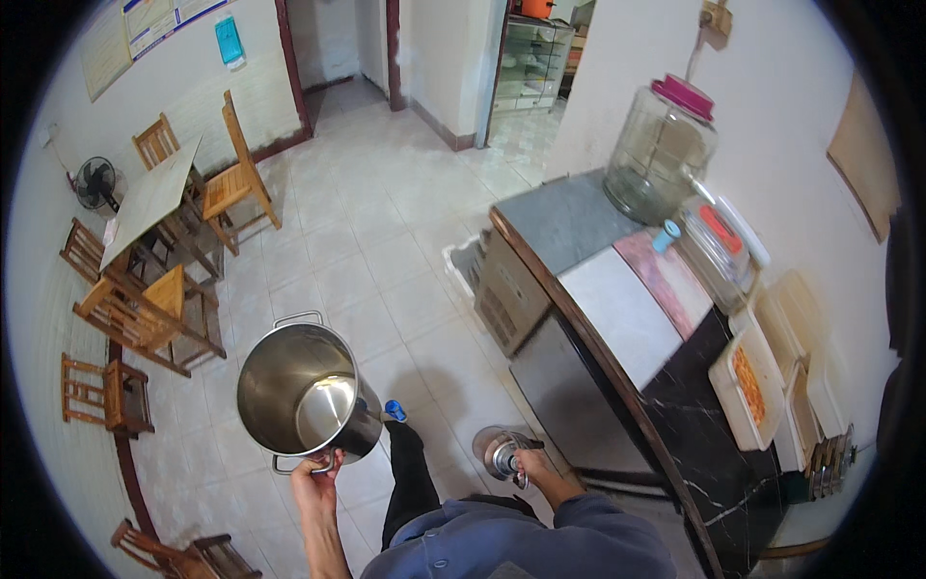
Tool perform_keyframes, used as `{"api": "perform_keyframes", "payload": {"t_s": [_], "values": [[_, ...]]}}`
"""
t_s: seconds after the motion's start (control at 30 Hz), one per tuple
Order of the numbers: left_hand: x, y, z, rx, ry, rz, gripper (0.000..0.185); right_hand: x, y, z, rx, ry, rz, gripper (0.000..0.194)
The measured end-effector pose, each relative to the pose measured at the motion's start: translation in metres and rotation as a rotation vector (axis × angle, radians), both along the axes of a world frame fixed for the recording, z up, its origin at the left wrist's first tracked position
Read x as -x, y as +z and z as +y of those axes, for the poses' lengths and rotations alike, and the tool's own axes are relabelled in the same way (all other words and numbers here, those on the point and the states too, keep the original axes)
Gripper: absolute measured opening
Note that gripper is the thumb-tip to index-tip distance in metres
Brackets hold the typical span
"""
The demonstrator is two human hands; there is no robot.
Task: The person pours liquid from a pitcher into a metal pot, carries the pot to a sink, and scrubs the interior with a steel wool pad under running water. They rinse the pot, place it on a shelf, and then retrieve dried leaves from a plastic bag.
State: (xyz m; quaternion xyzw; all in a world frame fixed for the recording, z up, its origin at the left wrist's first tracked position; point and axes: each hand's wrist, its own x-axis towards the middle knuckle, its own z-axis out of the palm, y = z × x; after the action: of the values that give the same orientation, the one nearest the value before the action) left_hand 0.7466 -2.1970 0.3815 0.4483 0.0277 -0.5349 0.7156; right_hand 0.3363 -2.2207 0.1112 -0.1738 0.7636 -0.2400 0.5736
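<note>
My left hand (318,481) grips the near side handle of a tall stainless steel stockpot (307,394). The pot has no lid on it and tilts so that its shiny inside shows; I see no contents in it. Its second handle, on the far rim, is free. Lower right of the middle, beside the counter, my right hand (530,467) is closed on a smaller round metal vessel (492,450) with a dark part at its side. The arm and the angle partly hide this vessel, and its exact kind cannot be told.
A counter (550,282) on the right bears a large glass jar (655,159) and a plastic tub of orange-red food (749,387). Wooden chairs (235,189) surround a table (155,192) at the left. A white crate (463,264) sits on the floor by the counter.
</note>
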Motion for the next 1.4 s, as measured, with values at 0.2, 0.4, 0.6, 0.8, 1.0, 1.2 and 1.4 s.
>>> {"api": "perform_keyframes", "payload": {"t_s": [0.2, 0.4, 0.6, 0.8, 1.0, 1.2, 1.4], "values": [[-0.091, 0.011, -0.193, 0.0, -0.059, 0.014, 0.03, -0.082, 0.019, -0.172, 0.05, -0.044, -0.024, 0.025], [-0.168, 0.018, -0.37, -0.016, -0.129, -0.046, 0.037, -0.155, 0.035, -0.325, 0.114, -0.197, -0.092, 0.022], [-0.233, -0.002, -0.567, -0.117, -0.144, -0.026, 0.033, -0.232, 0.008, -0.506, 0.11, -0.398, -0.137, 0.018], [-0.289, 0.014, -0.768, -0.053, -0.167, -0.002, 0.025, -0.289, 0.01, -0.684, 0.015, -0.34, -0.133, 0.018], [-0.339, 0.017, -0.963, -0.023, -0.176, -0.029, 0.02, -0.331, 0.013, -0.858, 0.026, -0.336, -0.225, 0.018], [-0.405, -0.009, -1.177, -0.006, -0.247, -0.076, 0.018, -0.389, 0.002, -1.061, 0.101, -0.371, -0.234, 0.015], [-0.455, 0.007, -1.393, 0.008, -0.273, -0.046, 0.024, -0.431, 0.019, -1.256, 0.183, -0.501, -0.172, 0.014]]}}
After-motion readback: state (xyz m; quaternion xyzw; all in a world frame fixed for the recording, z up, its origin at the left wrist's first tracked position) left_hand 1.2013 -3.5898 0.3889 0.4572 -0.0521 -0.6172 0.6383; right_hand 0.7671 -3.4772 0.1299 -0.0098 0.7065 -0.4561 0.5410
